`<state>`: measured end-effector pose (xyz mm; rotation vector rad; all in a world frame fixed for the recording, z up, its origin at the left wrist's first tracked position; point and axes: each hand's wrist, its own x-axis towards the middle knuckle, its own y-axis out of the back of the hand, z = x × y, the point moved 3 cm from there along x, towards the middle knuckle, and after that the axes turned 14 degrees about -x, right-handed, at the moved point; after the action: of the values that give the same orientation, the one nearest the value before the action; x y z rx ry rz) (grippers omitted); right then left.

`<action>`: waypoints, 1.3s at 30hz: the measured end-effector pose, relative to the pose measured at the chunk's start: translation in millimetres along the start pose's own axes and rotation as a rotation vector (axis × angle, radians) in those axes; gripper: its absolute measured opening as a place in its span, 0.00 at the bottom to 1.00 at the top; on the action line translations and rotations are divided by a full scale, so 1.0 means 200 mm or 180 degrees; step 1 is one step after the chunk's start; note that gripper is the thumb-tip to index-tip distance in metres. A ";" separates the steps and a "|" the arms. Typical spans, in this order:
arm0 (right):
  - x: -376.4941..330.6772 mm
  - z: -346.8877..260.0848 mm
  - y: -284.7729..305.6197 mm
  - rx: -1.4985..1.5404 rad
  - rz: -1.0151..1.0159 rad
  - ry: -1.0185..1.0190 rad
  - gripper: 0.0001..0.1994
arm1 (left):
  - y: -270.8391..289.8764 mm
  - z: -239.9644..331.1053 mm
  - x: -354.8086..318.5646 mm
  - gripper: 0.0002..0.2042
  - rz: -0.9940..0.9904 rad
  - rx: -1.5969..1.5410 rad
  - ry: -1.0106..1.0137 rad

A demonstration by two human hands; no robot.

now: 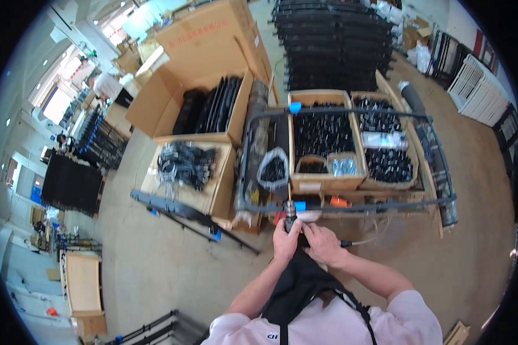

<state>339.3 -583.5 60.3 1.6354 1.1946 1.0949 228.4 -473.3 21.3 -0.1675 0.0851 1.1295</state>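
Observation:
My left hand point(285, 242) is closed round the front of a drill point(291, 211), whose chuck and thin bit point away from me. Beside it, my right hand point(323, 246) is curled against the back of the same drill; its grip is partly hidden. A dark rectangular tube frame point(380, 206) lies across the boxes, and its near bar runs by the bit. On that bar, next to the chuck, sits a blue piece point(300, 205). Another blue piece point(295, 107) is on the far bar. Whether the bit touches the bar I cannot tell.
Boxes of small black parts point(322, 129) stand beneath the frame, with a bag of black parts point(273, 170). To the left are a carton of black panels point(181, 138), bagged parts point(184, 164) and a leaning black bar point(178, 210). A cable point(362, 242) trails right. People work far left.

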 end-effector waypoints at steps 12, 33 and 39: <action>-0.26 -0.33 -0.49 0.0113 -0.1317 -0.0256 0.36 | 0.43 -0.46 -0.28 0.18 0.0177 -0.0199 0.1246; -0.24 -0.24 -0.42 0.0125 -0.1090 -0.0659 0.38 | 0.32 -0.52 -0.17 0.23 -0.0139 0.0146 0.0825; -0.23 -0.19 -0.41 0.0258 -0.1197 -0.0667 0.34 | 0.27 -0.48 -0.15 0.23 -0.0028 0.0268 0.0816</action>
<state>273.8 -605.9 -13.8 1.4653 1.3500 0.6317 167.7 -494.3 -73.0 -0.2365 0.3589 1.0891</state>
